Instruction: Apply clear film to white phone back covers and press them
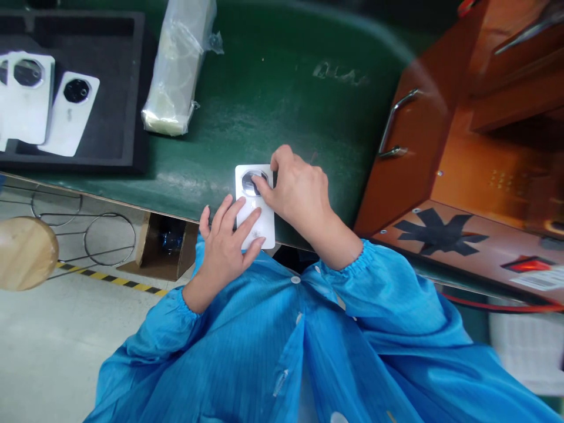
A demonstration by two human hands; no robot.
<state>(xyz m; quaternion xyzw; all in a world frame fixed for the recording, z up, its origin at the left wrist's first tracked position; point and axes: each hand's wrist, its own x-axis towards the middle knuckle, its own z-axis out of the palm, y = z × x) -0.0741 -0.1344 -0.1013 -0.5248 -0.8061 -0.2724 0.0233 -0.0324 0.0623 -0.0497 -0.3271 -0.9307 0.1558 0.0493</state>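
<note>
A white phone (265,228), its octagonal camera ring (247,183) facing up, lies at the front edge of the green table. Across its lower left part rests my left hand (227,238), open, fingers spread and fingertips on the white back. My right hand (299,191) is at the top right corner. Its thumb presses on the camera ring while the other fingers curl at the phone's upper right edge. Whatever may lie under that thumb is hidden.
A black tray (136,94) at left holds several white phones (73,120). Beside it stands a plastic-wrapped stack (174,76). An orange-brown cabinet (396,153) with a metal handle (388,126) occupies the right. A round wooden stool (29,252) and a cardboard box (165,249) are below the table.
</note>
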